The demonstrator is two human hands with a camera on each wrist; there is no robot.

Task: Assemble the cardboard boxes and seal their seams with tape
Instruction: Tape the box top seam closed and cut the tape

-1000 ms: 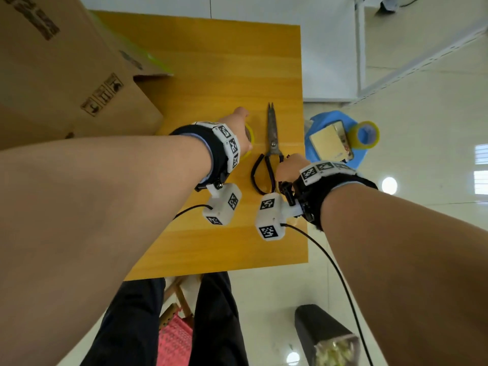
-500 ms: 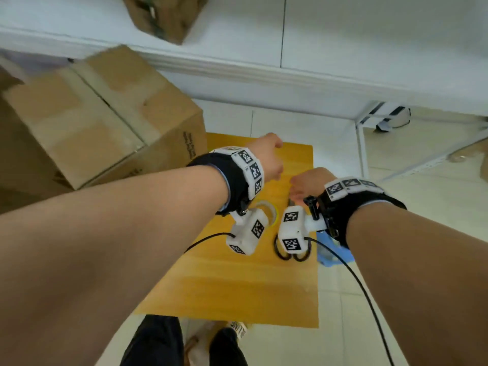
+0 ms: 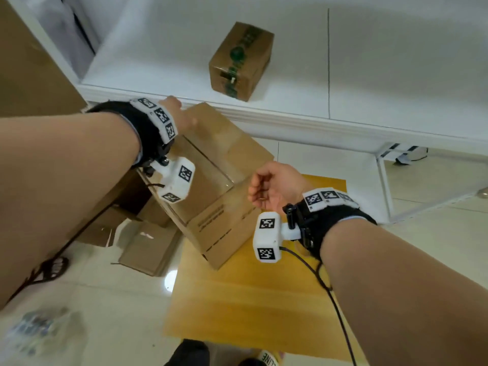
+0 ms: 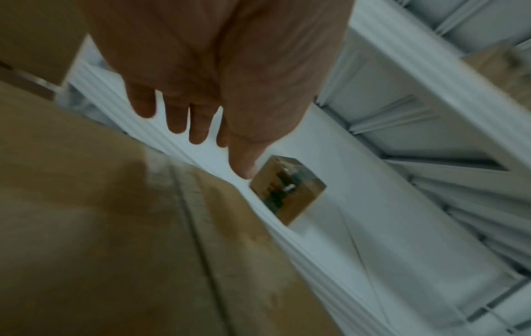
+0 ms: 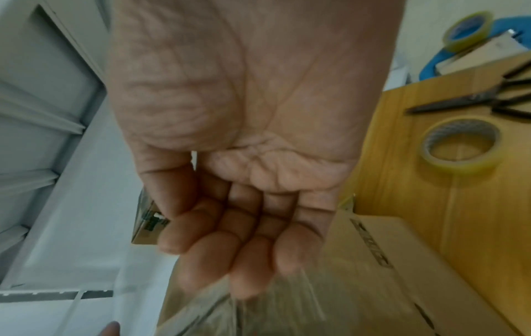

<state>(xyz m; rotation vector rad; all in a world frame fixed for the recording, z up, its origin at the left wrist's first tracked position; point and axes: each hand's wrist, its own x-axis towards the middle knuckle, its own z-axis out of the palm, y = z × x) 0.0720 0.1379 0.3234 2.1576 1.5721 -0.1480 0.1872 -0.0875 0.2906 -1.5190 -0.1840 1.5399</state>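
Observation:
A large cardboard box (image 3: 211,186) with clear tape along its top seam stands on the far left corner of the yellow table (image 3: 250,307). My left hand (image 3: 182,114) reaches over the box's far top edge with straight, spread fingers (image 4: 198,129); whether it touches the cardboard (image 4: 115,227) I cannot tell. My right hand (image 3: 257,188) hovers by the box's near right top corner, its fingers (image 5: 229,261) loosely curled and holding nothing. A roll of clear tape (image 5: 459,147) and dark scissors (image 5: 465,100) lie on the table behind the right hand.
A small box sealed with green tape (image 3: 241,62) sits on the white shelf (image 3: 290,120) behind the table. Flattened cardboard (image 3: 148,244) lies on the floor to the left. A second tape roll (image 5: 465,29) rests on a blue stool beyond the table.
Both hands lifted away from the tape roll and scissors and moved up and left to the big box. The head view swung up toward the shelf.

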